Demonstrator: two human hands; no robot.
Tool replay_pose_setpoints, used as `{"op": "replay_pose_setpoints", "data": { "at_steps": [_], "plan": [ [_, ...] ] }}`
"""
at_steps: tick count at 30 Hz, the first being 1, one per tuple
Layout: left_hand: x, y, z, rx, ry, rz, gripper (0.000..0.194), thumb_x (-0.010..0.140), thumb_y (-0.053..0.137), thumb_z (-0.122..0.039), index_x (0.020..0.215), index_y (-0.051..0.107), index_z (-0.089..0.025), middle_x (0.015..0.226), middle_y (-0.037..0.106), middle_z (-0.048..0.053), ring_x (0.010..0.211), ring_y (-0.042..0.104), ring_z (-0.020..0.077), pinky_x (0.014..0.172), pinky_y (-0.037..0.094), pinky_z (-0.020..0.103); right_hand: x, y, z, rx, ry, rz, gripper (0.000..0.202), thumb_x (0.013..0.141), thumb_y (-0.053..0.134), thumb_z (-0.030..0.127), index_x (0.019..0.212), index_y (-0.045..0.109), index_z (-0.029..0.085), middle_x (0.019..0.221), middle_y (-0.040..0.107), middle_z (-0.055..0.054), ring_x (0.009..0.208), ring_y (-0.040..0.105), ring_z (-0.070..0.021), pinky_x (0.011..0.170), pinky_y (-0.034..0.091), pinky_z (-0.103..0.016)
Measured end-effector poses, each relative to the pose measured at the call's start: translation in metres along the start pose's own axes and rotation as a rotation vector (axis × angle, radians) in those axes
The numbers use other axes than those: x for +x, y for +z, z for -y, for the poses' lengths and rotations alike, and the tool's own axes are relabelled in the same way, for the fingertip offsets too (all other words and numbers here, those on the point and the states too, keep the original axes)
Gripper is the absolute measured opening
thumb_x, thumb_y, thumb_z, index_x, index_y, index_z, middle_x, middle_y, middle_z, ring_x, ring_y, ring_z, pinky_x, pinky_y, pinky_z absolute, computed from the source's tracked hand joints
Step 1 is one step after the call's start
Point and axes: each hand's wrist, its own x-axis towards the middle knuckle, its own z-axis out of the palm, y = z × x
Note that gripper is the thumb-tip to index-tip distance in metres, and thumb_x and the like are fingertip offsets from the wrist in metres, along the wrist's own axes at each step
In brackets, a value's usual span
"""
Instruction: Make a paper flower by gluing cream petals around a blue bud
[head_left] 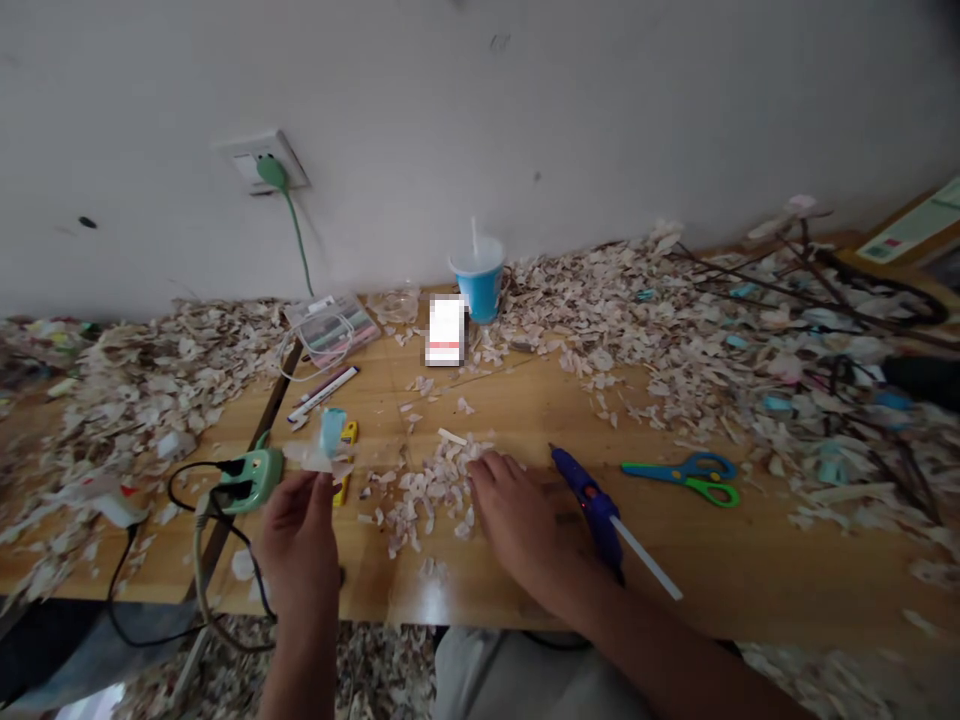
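Observation:
My left hand (300,520) is raised over the table's near left part, its fingers pinched on a thin, pale translucent piece (322,450) with a light blue patch. Just behind that piece lies a yellow object (347,465), partly covered. My right hand (514,505) rests at the right edge of a small pile of pale flakes (435,490); its fingertips are bent down among them, and whether they grip a flake is hidden. To its right lies a purple glue gun (592,500) with a white stick in its back end.
Blue and green scissors (686,473) lie at the right. Behind stand a blue cup (480,285) and a blurred white object (445,332). A green power strip (255,480) with cables is at the left, near a marker (324,393). Flakes heap along the wall, with twigs (757,280) at the right.

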Motion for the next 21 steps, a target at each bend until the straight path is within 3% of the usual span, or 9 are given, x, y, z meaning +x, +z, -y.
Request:
{"op": "replay_pose_setpoints", "data": {
  "at_steps": [7, 14, 21],
  "plan": [
    [-0.013, 0.017, 0.033, -0.041, -0.068, 0.132, 0.027, 0.077, 0.074, -0.041, 0.089, 0.068, -0.018, 0.083, 0.07, 0.001, 0.074, 0.066, 0.0138, 0.073, 0.052, 0.025, 0.025, 0.009, 0.022, 0.042, -0.185, 0.035, 0.012, 0.096, 0.06, 0.019, 0.107, 0.064, 0.018, 0.108, 0.063, -0.009, 0.104, 0.056, -0.0245, 0.086, 0.049, -0.036],
    [-0.021, 0.014, 0.034, -0.126, -0.112, 0.19, 0.027, 0.077, 0.076, -0.042, 0.089, 0.067, -0.02, 0.082, 0.07, 0.0, 0.074, 0.066, 0.0133, 0.072, 0.052, 0.024, 0.033, 0.022, 0.031, 0.031, -0.276, 0.086, 0.011, 0.096, 0.06, 0.019, 0.104, 0.067, 0.017, 0.109, 0.062, -0.011, 0.109, 0.052, -0.0268, 0.084, 0.049, -0.038],
    [-0.023, 0.007, 0.035, -0.147, -0.123, 0.156, 0.026, 0.076, 0.077, -0.039, 0.089, 0.067, -0.019, 0.083, 0.07, 0.001, 0.077, 0.067, 0.0145, 0.077, 0.054, 0.026, 0.038, 0.022, 0.034, 0.04, -0.262, 0.078, 0.016, 0.097, 0.06, 0.028, 0.102, 0.066, 0.014, 0.107, 0.062, -0.011, 0.108, 0.052, -0.0277, 0.085, 0.049, -0.038]
  ]
}}
